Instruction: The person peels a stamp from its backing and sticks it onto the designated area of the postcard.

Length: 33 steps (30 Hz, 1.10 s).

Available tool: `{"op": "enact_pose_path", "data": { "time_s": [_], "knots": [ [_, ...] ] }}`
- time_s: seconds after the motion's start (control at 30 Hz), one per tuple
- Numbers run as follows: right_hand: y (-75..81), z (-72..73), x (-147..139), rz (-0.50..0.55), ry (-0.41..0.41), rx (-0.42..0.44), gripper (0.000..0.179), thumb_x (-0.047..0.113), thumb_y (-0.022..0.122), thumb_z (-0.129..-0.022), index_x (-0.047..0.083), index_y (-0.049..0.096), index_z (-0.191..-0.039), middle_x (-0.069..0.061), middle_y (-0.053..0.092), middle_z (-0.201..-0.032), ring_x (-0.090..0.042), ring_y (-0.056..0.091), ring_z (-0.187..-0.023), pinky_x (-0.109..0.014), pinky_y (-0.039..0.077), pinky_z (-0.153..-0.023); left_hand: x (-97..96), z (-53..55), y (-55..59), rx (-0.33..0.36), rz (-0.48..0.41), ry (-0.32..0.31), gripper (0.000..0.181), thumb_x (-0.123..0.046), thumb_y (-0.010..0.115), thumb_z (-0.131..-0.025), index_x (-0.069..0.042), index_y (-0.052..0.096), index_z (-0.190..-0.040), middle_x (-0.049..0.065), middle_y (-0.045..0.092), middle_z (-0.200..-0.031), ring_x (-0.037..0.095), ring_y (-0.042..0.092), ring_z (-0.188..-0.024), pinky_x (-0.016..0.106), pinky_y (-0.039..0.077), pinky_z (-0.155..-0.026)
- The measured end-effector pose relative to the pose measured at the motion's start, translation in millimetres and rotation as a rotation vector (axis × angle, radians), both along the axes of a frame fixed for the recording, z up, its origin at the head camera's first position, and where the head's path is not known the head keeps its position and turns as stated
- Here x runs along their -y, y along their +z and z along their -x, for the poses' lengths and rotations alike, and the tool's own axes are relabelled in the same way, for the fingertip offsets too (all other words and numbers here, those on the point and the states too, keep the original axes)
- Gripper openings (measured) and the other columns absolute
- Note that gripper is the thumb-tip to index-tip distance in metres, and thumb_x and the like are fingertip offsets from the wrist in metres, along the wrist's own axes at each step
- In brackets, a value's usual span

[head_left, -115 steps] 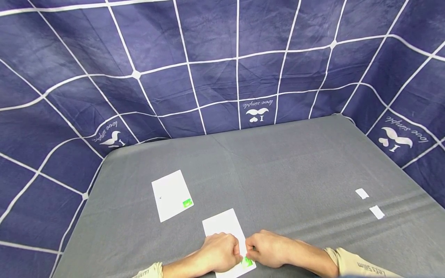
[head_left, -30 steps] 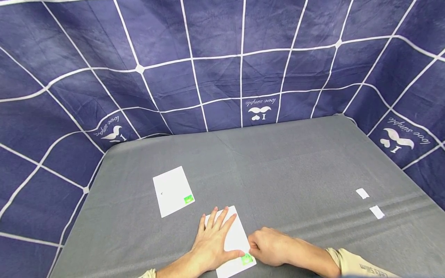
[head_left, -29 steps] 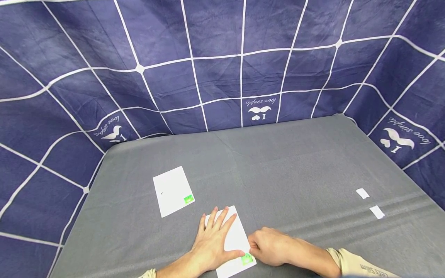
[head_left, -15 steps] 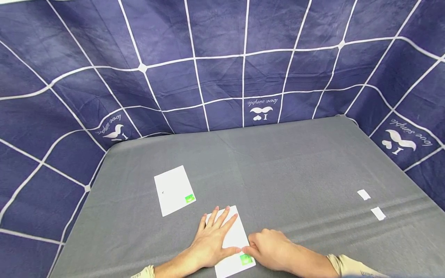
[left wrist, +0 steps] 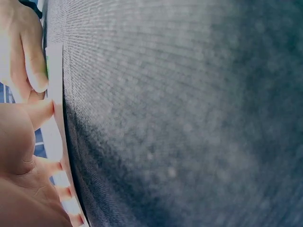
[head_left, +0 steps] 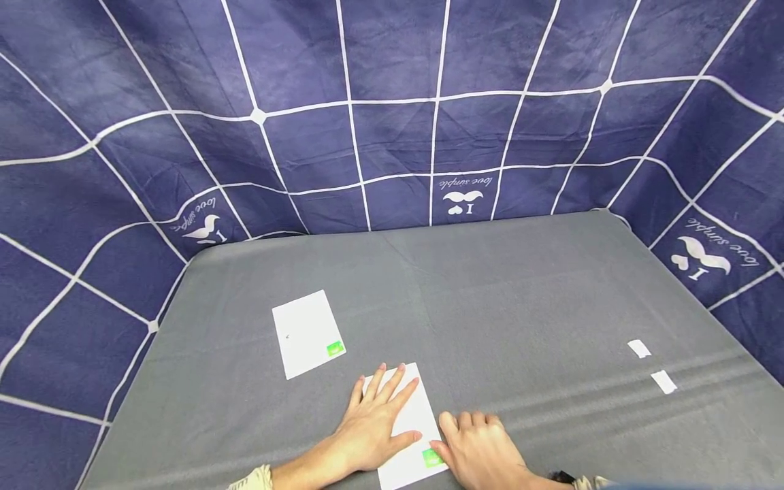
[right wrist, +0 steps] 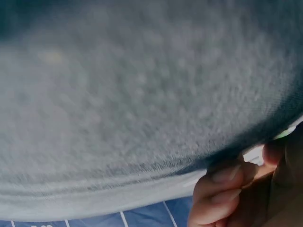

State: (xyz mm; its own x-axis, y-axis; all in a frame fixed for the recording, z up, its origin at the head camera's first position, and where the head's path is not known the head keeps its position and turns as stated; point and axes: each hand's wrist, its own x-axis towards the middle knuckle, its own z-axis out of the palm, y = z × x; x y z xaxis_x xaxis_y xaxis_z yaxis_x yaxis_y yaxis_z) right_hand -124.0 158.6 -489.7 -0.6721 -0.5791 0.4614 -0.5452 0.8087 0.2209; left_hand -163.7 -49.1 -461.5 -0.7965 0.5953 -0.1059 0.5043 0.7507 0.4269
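A white rectangular board point(head_left: 409, 469) with a green patch point(head_left: 431, 458) at its near right corner lies on the grey cloth. Across its upper left part my left hand point(head_left: 370, 425) rests flat, fingers spread, thumb reaching toward the green patch. My right hand point(head_left: 484, 449) is at the right edge, its fingers curled beside the board and its thumb over the edge by the green patch, pinching it there. In the left wrist view the board point(left wrist: 56, 80) shows edge-on under the fingertips. The right wrist view has the curled fingers point(right wrist: 220, 189) close to a white edge.
A second white board point(head_left: 306, 337), also with a green corner patch, lies further back on the left. Two small white pieces point(head_left: 640, 348) sit on the right of the grey cloth point(head_left: 520, 292). A blue curtain point(head_left: 392, 136) with white lines surrounds the back and sides.
Earlier both hands were curled over the green patch; the left hand then spread flat on the board. Since half a second ago, the right hand has turned, knuckles pointing away, thumb still by the edge.
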Motion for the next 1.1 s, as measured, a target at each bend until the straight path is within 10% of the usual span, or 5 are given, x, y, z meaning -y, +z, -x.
{"op": "enact_pose_path", "data": {
  "time_s": [0.2, 0.5, 0.83, 1.1],
  "knots": [
    [2.2, 0.1, -1, -0.036, 0.001, 0.025, 0.045, 0.031, 0.006, -0.104, 0.010, 0.032, -0.073, -0.001, 0.026, -0.052, -0.015, 0.031, -0.040, -0.027, 0.021, -0.039, 0.2, -0.6, 1.3, -0.008, -0.002, -0.003, 0.067, -0.048, 0.059, -0.089, -0.018, 0.038, -0.146, 0.009, 0.028, -0.153, 0.037, 0.018, -0.140, 0.062, 0.015, -0.105],
    [-1.5, 0.9, 0, -0.046, 0.047, -0.052, 0.061, 0.064, 0.016, -0.096, 0.009, 0.029, -0.073, -0.003, 0.026, -0.051, -0.020, 0.032, -0.038, -0.031, 0.024, -0.037, 1.5, -0.5, 1.2, -0.020, 0.015, -0.007, 0.067, -0.050, 0.056, -0.091, -0.019, 0.037, -0.147, 0.008, 0.028, -0.153, 0.036, 0.018, -0.140, 0.060, 0.015, -0.105],
    [-1.6, 3.7, -6, -0.052, 0.065, -0.037, 0.053, 0.053, 0.014, -0.101, 0.009, 0.039, -0.085, -0.001, 0.026, -0.054, -0.016, 0.032, -0.040, -0.027, 0.027, -0.038, 3.2, 0.2, 2.4, -0.020, 0.037, 0.005, 0.068, -0.052, 0.054, -0.091, -0.020, 0.035, -0.148, 0.007, 0.025, -0.154, 0.035, 0.016, -0.140, 0.060, 0.014, -0.106],
    [-14.4, 4.9, -14, -0.015, 0.140, -0.188, 0.049, 0.042, 0.016, -0.104, 0.009, 0.048, -0.089, -0.003, 0.034, -0.058, -0.018, 0.039, -0.042, -0.027, 0.032, -0.040, 0.6, -2.2, -1.1, -0.044, 0.006, 0.044, 0.067, -0.051, 0.059, -0.088, -0.019, 0.042, -0.144, 0.007, 0.031, -0.151, 0.036, 0.023, -0.137, 0.060, 0.019, -0.104]
  ]
}}
